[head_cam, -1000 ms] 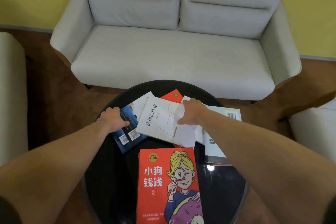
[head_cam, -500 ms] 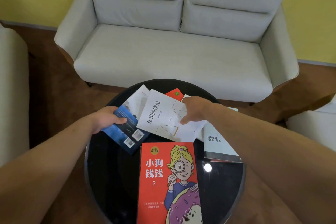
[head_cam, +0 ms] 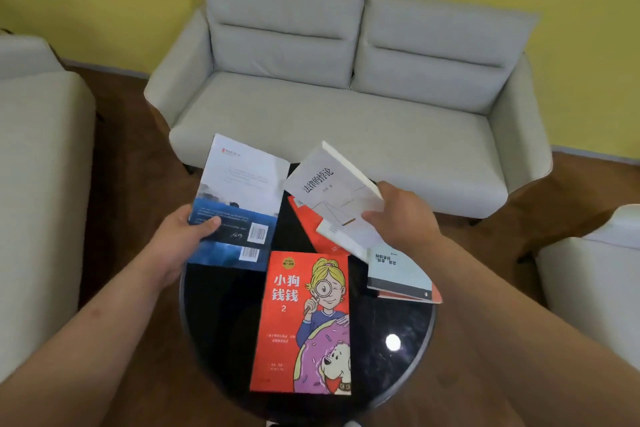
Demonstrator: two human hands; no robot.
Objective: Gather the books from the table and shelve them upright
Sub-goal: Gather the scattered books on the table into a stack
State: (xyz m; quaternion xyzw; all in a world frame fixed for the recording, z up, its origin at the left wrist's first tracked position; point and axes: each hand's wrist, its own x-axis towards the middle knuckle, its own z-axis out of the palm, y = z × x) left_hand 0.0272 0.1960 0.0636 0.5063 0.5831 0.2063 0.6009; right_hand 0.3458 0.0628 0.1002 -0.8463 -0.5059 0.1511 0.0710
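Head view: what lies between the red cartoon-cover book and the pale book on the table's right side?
Nothing: the head view shows only bare black table between the red cartoon-cover book and the pale book.

- Table (head_cam: 221, 322): round, with a glossy black top. A bright light spot (head_cam: 393, 342) reflects near the right front.
- Red illustrated book (head_cam: 301, 322): lies flat, cover up, from the centre to the near edge.
- Dark blue book (head_cam: 225, 255): lies flat at the left edge, barcode up.
- Plain red book (head_cam: 311, 232): lies flat on the far side, partly covered.
- Pale book (head_cam: 398, 270): lies on the right side, on top of an orange-red book (head_cam: 408, 296) by the rim.
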